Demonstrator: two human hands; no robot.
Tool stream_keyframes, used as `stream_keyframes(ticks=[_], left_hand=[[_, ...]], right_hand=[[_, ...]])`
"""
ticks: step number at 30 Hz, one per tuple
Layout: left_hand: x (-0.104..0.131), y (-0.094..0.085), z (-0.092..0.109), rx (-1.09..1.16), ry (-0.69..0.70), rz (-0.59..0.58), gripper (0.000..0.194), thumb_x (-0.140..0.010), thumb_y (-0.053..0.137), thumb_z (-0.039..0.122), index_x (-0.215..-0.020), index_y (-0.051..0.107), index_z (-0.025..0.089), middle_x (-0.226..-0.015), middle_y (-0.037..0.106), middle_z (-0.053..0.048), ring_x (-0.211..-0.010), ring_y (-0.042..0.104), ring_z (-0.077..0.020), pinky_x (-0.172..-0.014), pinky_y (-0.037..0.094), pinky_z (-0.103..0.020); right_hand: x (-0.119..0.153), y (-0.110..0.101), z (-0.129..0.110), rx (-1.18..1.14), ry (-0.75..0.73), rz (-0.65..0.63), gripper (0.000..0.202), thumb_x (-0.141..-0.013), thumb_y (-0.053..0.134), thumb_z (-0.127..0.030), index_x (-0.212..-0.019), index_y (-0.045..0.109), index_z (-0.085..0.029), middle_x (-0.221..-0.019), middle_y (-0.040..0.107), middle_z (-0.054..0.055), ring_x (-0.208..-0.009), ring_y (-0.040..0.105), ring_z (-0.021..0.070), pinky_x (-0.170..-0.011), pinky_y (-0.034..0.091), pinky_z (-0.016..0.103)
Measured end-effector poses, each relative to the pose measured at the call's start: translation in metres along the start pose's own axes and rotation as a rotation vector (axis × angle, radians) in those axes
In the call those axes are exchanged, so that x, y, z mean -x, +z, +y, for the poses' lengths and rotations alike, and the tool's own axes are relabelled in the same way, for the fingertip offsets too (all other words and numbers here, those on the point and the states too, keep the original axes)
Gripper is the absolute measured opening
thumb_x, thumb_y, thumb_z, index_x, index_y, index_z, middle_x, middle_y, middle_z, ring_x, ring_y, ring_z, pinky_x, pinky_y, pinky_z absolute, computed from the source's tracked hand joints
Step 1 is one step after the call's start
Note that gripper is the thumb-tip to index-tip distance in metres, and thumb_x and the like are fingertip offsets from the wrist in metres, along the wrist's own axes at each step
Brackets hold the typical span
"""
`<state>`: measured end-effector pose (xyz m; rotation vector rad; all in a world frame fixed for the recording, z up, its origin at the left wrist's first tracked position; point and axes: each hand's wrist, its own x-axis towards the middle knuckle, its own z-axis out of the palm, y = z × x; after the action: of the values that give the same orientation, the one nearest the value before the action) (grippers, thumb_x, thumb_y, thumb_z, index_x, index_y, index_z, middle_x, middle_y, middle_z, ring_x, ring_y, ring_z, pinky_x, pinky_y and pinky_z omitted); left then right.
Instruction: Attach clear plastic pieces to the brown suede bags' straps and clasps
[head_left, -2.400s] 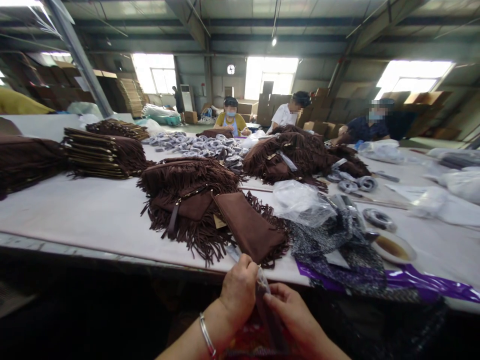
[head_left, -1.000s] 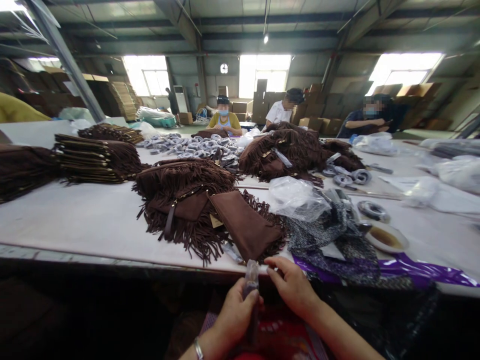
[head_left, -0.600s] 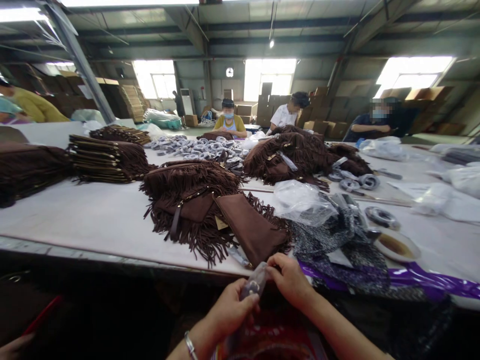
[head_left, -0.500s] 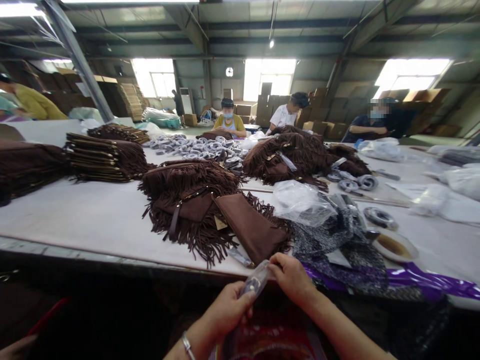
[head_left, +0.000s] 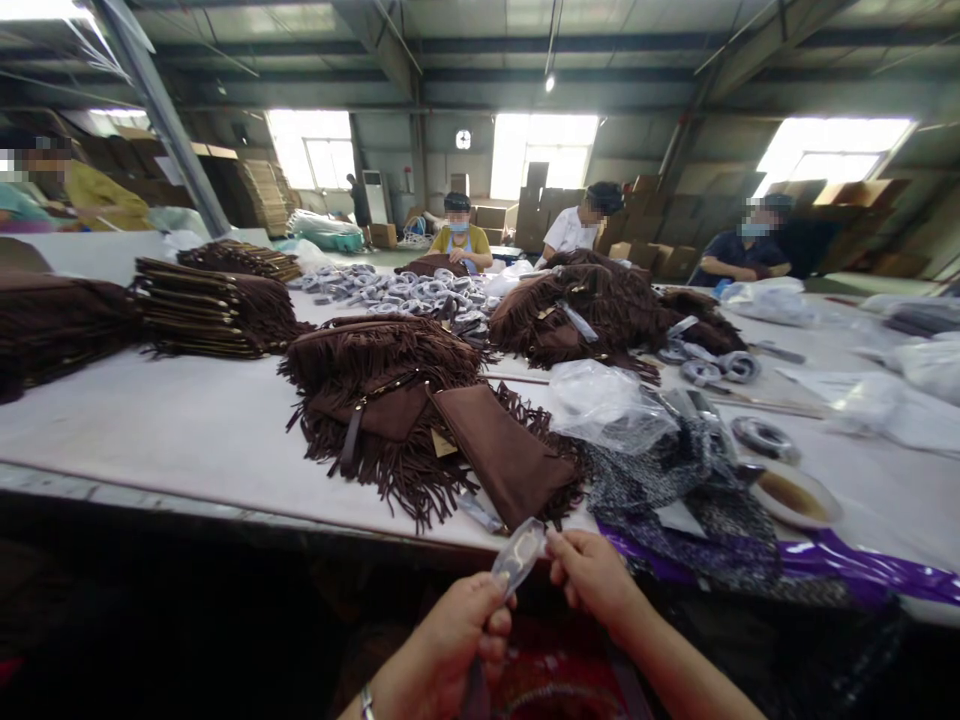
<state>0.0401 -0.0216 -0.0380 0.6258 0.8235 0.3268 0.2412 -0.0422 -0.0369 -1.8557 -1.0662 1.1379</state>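
Note:
A small clear plastic sleeve [head_left: 523, 553] with light metal-like pieces inside is held between both hands at the table's front edge. My left hand [head_left: 471, 622] is closed round its lower end, and a dark strap hangs below that hand. At the sleeve's upper right end, my right hand [head_left: 592, 572] pinches the plastic. Just beyond lies a smooth brown pouch [head_left: 510, 450] on a pile of brown fringed bags [head_left: 386, 350], with a tan tag and a dark wrist strap showing. A wrapped strip [head_left: 480, 510] sits by the pouch's lower corner.
Stacked brown bags [head_left: 187, 310] stand on the left of the white table [head_left: 225, 430]. Wrapped grey coils [head_left: 405, 290] and more fringed bags [head_left: 577, 300] lie behind. Clear plastic [head_left: 607, 405], purple film [head_left: 840, 565] and a round dish [head_left: 795, 497] are at right. Several people work beyond.
The plastic sleeve now shows more above my left hand. My right hand has shifted slightly right and down. At far left, a co-worker has leaned into view.

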Motion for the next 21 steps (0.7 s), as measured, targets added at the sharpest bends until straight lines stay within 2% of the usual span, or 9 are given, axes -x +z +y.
stream_keyframes(ticks=[2, 4, 6, 9, 12, 16, 19, 21], left_hand=[[0.000, 0.004, 0.000, 0.094, -0.019, -0.038, 0.047, -0.069, 0.074, 0.057, -0.085, 0.050, 0.020, -0.056, 0.034, 0.012, -0.042, 0.018, -0.0027, -0.040, 0.019, -0.018], [0.001, 0.010, 0.000, 0.160, -0.029, -0.084, 0.042, -0.074, 0.072, 0.053, -0.088, 0.051, 0.019, -0.058, 0.033, 0.011, -0.043, 0.017, -0.0024, -0.041, 0.018, -0.017], [0.003, 0.014, 0.000, 0.161, -0.037, -0.089, 0.039, -0.077, 0.070, 0.051, -0.090, 0.051, 0.019, -0.060, 0.035, 0.010, -0.043, 0.019, -0.0025, -0.041, 0.019, -0.017], [0.008, 0.018, -0.001, 0.037, -0.007, -0.014, 0.045, -0.075, 0.067, 0.059, -0.088, 0.050, 0.020, -0.059, 0.038, 0.010, -0.041, 0.021, -0.0031, -0.040, 0.021, -0.018], [0.009, 0.020, -0.003, -0.146, 0.104, 0.052, 0.053, -0.070, 0.065, 0.070, -0.082, 0.049, 0.020, -0.052, 0.035, 0.012, -0.039, 0.020, -0.0037, -0.038, 0.018, -0.019], [0.005, 0.020, -0.007, -0.299, 0.229, 0.128, 0.054, -0.068, 0.065, 0.071, -0.076, 0.049, 0.020, -0.046, 0.032, 0.012, -0.039, 0.022, -0.0048, -0.038, 0.016, -0.021], [0.004, 0.018, -0.007, -0.261, 0.195, 0.125, 0.053, -0.069, 0.065, 0.070, -0.077, 0.049, 0.020, -0.048, 0.033, 0.012, -0.040, 0.022, -0.0045, -0.041, 0.016, -0.021], [0.006, 0.015, -0.004, -0.205, 0.142, 0.108, 0.052, -0.070, 0.066, 0.069, -0.079, 0.050, 0.020, -0.050, 0.035, 0.012, -0.040, 0.020, -0.0038, -0.042, 0.015, -0.021]], right_hand=[[0.007, 0.011, 0.000, -0.289, 0.171, -0.173, 0.041, -0.087, 0.052, -0.056, -0.078, 0.061, -0.017, -0.061, 0.065, 0.001, -0.035, 0.047, 0.0086, -0.035, 0.026, 0.018], [0.010, 0.023, -0.003, -0.533, 0.263, -0.276, 0.039, -0.088, 0.054, -0.053, -0.087, 0.063, -0.015, -0.071, 0.070, 0.004, -0.042, 0.056, 0.0088, -0.035, 0.030, 0.015], [0.010, 0.033, -0.007, -0.681, 0.307, -0.241, 0.033, -0.091, 0.053, -0.044, -0.086, 0.062, -0.013, -0.069, 0.070, 0.006, -0.046, 0.060, 0.0101, -0.038, 0.036, 0.015], [0.005, 0.039, -0.010, -0.740, 0.305, -0.047, 0.021, -0.087, 0.056, -0.034, -0.080, 0.059, -0.014, -0.063, 0.067, 0.004, -0.046, 0.060, 0.0110, -0.039, 0.039, 0.016], [-0.006, 0.032, -0.012, -0.726, 0.230, 0.077, 0.024, -0.076, 0.069, -0.036, -0.079, 0.058, -0.015, -0.061, 0.065, 0.000, -0.045, 0.057, 0.0098, -0.038, 0.036, 0.015], [-0.021, 0.007, -0.014, -0.654, 0.065, 0.246, 0.039, -0.063, 0.078, -0.047, -0.077, 0.059, -0.017, -0.063, 0.065, -0.001, -0.045, 0.056, 0.0101, -0.039, 0.036, 0.017], [-0.018, -0.008, -0.014, -0.552, -0.056, 0.307, 0.035, -0.067, 0.078, -0.048, -0.073, 0.062, -0.017, -0.061, 0.064, 0.000, -0.047, 0.056, 0.0118, -0.042, 0.039, 0.020], [-0.006, -0.012, -0.010, -0.349, -0.260, 0.277, 0.025, -0.077, 0.073, -0.042, -0.079, 0.068, -0.018, -0.068, 0.067, 0.003, -0.058, 0.061, 0.0159, -0.053, 0.048, 0.026]])
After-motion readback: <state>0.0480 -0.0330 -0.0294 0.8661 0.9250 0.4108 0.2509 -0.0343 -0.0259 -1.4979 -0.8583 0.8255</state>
